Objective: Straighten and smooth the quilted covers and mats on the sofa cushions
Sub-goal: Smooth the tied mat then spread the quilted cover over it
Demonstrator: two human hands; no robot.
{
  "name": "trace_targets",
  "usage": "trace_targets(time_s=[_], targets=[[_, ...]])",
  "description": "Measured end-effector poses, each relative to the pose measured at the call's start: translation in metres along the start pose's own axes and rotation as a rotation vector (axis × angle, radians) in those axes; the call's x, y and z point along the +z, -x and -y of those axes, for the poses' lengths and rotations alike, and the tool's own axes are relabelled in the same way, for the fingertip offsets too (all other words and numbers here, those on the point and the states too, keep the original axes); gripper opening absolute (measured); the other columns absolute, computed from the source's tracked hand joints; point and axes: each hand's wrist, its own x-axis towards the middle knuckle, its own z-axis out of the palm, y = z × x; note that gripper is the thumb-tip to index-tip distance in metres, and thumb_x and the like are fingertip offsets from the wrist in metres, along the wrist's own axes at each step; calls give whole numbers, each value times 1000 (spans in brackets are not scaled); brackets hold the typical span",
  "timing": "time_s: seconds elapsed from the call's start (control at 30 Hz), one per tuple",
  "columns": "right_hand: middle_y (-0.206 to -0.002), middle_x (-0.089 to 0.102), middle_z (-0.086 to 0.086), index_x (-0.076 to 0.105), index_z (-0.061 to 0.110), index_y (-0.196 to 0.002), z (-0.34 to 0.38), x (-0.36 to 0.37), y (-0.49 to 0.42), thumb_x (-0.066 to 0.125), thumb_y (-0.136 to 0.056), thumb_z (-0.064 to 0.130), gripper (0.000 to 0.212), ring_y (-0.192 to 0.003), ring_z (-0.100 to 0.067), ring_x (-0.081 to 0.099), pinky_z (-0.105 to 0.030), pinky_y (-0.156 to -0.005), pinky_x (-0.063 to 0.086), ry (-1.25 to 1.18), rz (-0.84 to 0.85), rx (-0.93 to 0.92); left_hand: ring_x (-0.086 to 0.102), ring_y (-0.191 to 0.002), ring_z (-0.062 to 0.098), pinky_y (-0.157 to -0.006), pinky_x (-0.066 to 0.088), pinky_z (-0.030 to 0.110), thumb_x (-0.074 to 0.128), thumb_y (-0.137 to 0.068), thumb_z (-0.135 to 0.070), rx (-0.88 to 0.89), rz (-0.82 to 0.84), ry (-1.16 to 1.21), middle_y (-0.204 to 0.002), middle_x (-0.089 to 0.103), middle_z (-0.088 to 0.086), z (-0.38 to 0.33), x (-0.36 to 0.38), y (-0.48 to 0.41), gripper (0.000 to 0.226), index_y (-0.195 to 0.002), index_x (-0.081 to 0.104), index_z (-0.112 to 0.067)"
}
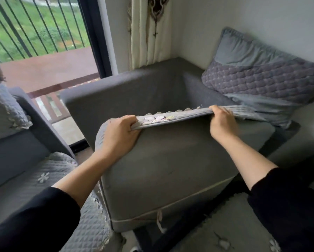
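Grey sofa [116,91] fills centre. Seat cushion [170,160] raised and tilted, plain face toward near side. Quilted pillow [261,79] leans against far right wall. Quilted cover [170,116] lies along top edge of cushion, hanging down left side. Left hand [119,135] and right hand [222,122], apart, each grasp cover with cushion edge.

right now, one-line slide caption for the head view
The left hand and right hand grip the quilted cover along the top edge of a tilted-up seat cushion.
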Motion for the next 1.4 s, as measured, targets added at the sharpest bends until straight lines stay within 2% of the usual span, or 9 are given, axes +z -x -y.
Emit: trace_targets(time_s=[0.23,0.37,0.5,0.6,0.73,0.9,1.07,1.27,1.4], targets=[[-138,45,-14,57,18,-123,32,17,-6,39,-88,-1,44,-132,-38,30,-52,-109,26,67,156,33,38,-70,15,-70,34,33,55,-84,-39,-51,-56,7,-70,57,-5,-25,-1,18,33,-61,50,-16],[-156,24,-2,52,28,-129,79,22,24,47,-81,0,56,-147,-28,5,-70,-108,-1,148,274,-192,53,-81,24,-99,36,57,65,-84,-29,-184,4,127,-72,53,-9,-12,7,9,25,-66,55,-15],[-134,56,-3,56,24,-128,115,44,51,43,-89,2,47,-128,-25,46,-49,-110,20,-28,273,-439,56,-83,18,-97,40,56,71,-75,-34,-180,63,225,-73,58,-17,7,4,5,19,-67,56,-24],[-108,66,-13,57,13,-115,130,52,45,39,-88,-2,35,-100,-36,59,-35,-75,32,41,249,-440,55,-110,8,-104,35,28,69,-73,-30,-221,1,429,-102,66,-17,24,-8,22,12,-83,66,-23],[-98,66,-18,54,7,-105,150,58,44,39,-85,-4,27,-92,-38,61,-34,-70,28,164,226,-443,55,-116,10,-100,40,21,46,-83,-8,-745,-347,805,-110,64,-14,80,-7,82,30,-105,63,-21],[-110,64,-19,54,6,-109,193,61,42,44,-86,8,25,-103,-37,61,-36,-75,42,372,327,-445,61,-111,18,-98,49,38,49,-81,14,-877,21,825,-120,61,6,125,25,134,51,-123,55,-14],[-115,63,-14,51,6,-116,247,73,59,45,-90,9,28,-106,-33,61,-35,-71,41,507,327,-650,68,-80,5,-84,55,39,68,-73,-1,-834,71,620,-97,68,-4,150,32,127,32,-88,57,-27],[-111,65,-13,45,7,-117,259,86,71,36,-90,0,30,-101,-31,64,-33,-64,36,529,316,-751,64,-86,26,-73,47,33,64,-80,-10,-820,177,341,-83,67,4,172,45,118,11,-79,55,-15],[-115,61,-14,41,11,-122,245,88,78,34,-91,0,33,-105,-33,59,-34,-66,38,460,259,-662,57,-100,40,-71,35,37,47,-93,-17,-764,371,203,-101,66,23,174,54,117,18,-90,60,-5]])
